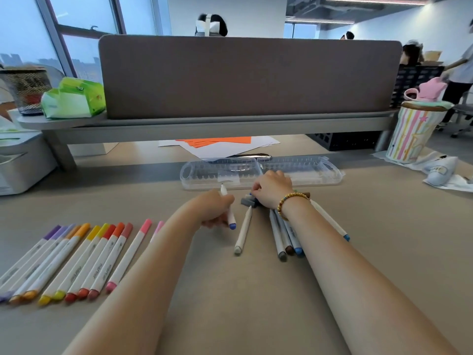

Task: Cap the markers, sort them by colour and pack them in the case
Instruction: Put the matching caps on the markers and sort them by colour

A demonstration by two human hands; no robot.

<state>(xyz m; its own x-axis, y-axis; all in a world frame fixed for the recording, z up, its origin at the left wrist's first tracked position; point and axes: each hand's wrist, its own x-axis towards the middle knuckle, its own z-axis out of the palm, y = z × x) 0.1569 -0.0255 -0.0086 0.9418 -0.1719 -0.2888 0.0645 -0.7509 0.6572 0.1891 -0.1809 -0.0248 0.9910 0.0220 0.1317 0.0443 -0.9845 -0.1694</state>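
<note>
My left hand (pixel 215 208) grips a white marker with a blue end (pixel 231 219), its far tip bare and pointing at the case. My right hand (pixel 272 190) rests fingers-down on a small pile of loose caps (pixel 248 201), pinching at them; what it holds is hidden. The clear plastic case (pixel 307 172) lies open just behind both hands. A row of capped markers (pixel 76 260), purple through orange, yellow, red and pink, lies at the left. An uncapped grey-ended marker (pixel 243 233) lies between my arms. Several grey, brown and blue markers (pixel 286 239) lie under my right wrist.
White and orange paper sheets (pixel 220 144) lie behind the case under a grey desk shelf (pixel 230 124). A striped cup with a pink lid (pixel 414 129) stands at the right, a white box (pixel 20 162) at the left. People move beyond the divider.
</note>
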